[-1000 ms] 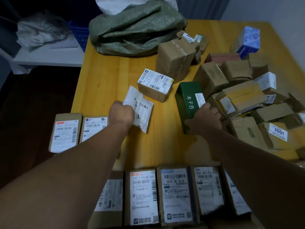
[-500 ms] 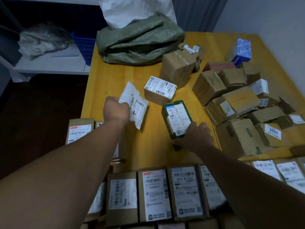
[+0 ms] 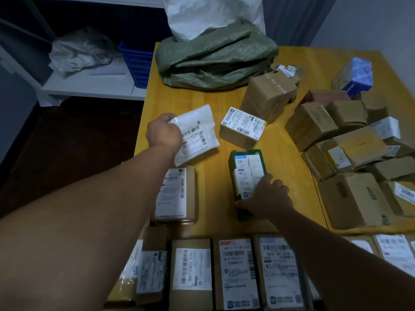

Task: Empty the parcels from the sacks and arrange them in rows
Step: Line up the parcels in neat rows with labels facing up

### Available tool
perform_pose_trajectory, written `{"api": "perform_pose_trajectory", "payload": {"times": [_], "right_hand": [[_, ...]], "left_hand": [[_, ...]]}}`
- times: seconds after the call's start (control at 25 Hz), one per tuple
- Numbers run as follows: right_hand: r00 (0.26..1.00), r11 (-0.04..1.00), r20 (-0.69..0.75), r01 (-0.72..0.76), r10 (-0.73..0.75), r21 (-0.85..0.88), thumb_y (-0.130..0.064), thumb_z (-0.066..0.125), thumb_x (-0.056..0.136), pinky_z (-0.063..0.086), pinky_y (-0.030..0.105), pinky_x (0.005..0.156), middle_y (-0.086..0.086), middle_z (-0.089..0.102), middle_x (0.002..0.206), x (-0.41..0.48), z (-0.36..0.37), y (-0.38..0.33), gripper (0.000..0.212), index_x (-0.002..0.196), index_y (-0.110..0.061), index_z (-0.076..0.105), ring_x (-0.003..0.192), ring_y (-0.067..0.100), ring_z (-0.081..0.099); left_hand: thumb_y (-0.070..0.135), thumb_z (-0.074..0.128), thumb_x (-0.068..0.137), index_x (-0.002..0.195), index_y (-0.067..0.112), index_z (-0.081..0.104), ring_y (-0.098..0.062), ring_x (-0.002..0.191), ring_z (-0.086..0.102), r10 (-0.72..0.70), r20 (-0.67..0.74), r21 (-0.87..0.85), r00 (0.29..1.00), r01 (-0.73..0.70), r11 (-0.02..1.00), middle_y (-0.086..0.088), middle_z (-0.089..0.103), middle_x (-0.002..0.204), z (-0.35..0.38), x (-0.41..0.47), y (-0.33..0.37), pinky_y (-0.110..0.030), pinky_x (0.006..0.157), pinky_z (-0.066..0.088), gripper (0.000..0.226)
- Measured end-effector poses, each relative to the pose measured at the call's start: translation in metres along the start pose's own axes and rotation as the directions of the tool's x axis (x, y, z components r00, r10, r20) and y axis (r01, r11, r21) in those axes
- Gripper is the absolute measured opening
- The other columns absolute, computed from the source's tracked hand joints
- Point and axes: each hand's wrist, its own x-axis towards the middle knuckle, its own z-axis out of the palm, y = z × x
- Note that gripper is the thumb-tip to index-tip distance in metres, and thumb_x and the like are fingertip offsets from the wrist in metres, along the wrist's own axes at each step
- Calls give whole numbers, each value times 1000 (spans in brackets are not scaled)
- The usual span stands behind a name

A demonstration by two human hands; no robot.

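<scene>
Centrally, left hand gripping white pouch, right hand seemingly clasping green box on table.

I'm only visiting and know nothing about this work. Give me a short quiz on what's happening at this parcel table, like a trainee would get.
1. True or false: the left hand grips a white mailer.
2. The right hand holds: A a green box, B a red cup, C a tape roll.
3. Fill the gap: seen from the person, the green sack lies at the table's ___ end.
Key: 1 true; 2 A; 3 far.
</scene>
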Motion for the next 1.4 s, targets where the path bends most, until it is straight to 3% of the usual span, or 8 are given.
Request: {"api": "perform_pose_trajectory", "payload": {"times": [0.16, 0.24, 0.4, 0.6, 0.96, 1.12, 1.24, 1.4], "right_hand": [[998, 1000, 58, 26, -26, 11, -73, 79, 62, 41, 49, 106, 22, 33, 146, -4, 11, -25, 134, 151, -2, 9, 136, 39, 36], [994, 1000, 109, 29, -30, 12, -78, 78, 58, 44, 46, 101, 20, 37, 142, -3, 10, -37, 133, 149, -4, 14, 132, 37, 42], [997, 994, 73, -12, 4, 113, -80, 64, 74, 48, 41, 83, 14, 49, 128, 6, -8, -62, 104, 142, -9, 30, 115, 31, 56], [997, 995, -46, 62, -59, 75, -59, 67, 84, 49, 49, 92, 18, 45, 134, 18, -7, -91, 99, 151, -9, 13, 120, 36, 53], [996, 993, 68, 56, -63, 108, -60, 71, 80, 57, 52, 87, 16, 49, 132, 19, 2, -100, 109, 153, -13, 6, 107, 32, 64], [994, 993, 73, 75, -82, 96, -59, 72, 81, 56, 52, 89, 16, 48, 133, 17, 0, -103, 107, 153, -12, 8, 110, 34, 63], [990, 991, 88, 99, -107, 90, -59, 72, 80, 56, 53, 90, 16, 47, 133, 17, 0, -105, 107, 153, -14, 8, 111, 35, 62], [988, 989, 93, 111, -121, 102, -58, 72, 80, 57, 53, 88, 15, 48, 131, 18, 3, -101, 103, 151, -16, 11, 107, 34, 64]], "left_hand": [[6, 43, 82, 106, 37, 70, -33, 112, 57, -35, 1, 125, 999, 34, 992, -8, 61, 123, -18, 33, 14, -46, 88, 57, 47], [8, 40, 86, 105, 34, 69, -34, 116, 52, -41, -5, 180, 999, 41, 983, -10, 57, 127, -25, 42, 11, -47, 95, 52, 43], [7, 37, 89, 116, 28, 69, -34, 121, 45, -62, -9, 254, 998, 62, 965, -12, 53, 133, -38, 59, -3, -45, 101, 47, 47], [5, 33, 93, 119, 26, 68, -32, 124, 39, -65, -5, 283, 998, 64, 957, -9, 49, 137, -46, 83, -8, -40, 93, 48, 48], [-4, 35, 92, 130, 25, 62, -33, 127, 34, -117, 36, 352, 992, 97, 931, -12, 41, 144, -40, 95, -50, -39, 106, 40, 55], [3, 36, 97, 148, 25, 44, -34, 137, 26, -72, 64, 390, 995, 41, 920, -11, 23, 157, -44, 91, -64, -39, 109, 33, 57], [2, 43, 92, 145, 22, 47, -34, 135, 29, -17, 89, 484, 996, -29, 875, -11, 32, 152, -43, 85, -73, -44, 107, 39, 56], [12, 48, 91, 129, 24, 62, -32, 127, 44, 25, 373, 625, 927, -272, 732, -9, 52, 138, -25, 64, -74, -44, 101, 45, 42]]}}
